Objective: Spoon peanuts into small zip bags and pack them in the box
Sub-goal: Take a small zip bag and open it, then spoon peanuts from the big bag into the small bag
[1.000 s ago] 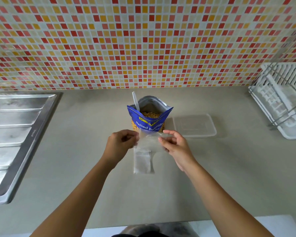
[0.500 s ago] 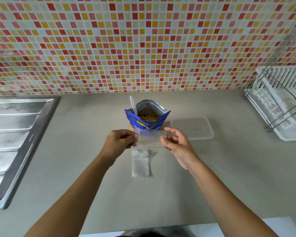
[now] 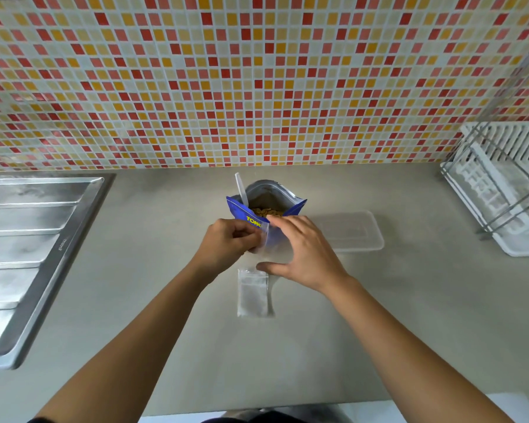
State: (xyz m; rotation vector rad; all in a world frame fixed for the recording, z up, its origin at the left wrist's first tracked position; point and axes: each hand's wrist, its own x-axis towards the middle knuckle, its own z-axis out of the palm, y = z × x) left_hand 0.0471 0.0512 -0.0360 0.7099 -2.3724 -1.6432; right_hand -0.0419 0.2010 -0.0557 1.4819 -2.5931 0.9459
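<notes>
Clear zip bag (image 3: pixel 271 241), stretched between both hands a moment ago, is now pinched by the fingers of your left hand (image 3: pixel 228 239) before the peanut pouch (image 3: pixel 295 207), while your right hand (image 3: pixel 303 251) spreads over it, grip unclear, probably opening its mouth.

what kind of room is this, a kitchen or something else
Most likely a home kitchen: a stainless steel sink with a ridged draining board sits at the left, a white dish rack at the right, and a mosaic tile backsplash runs behind the grey counter.
</notes>
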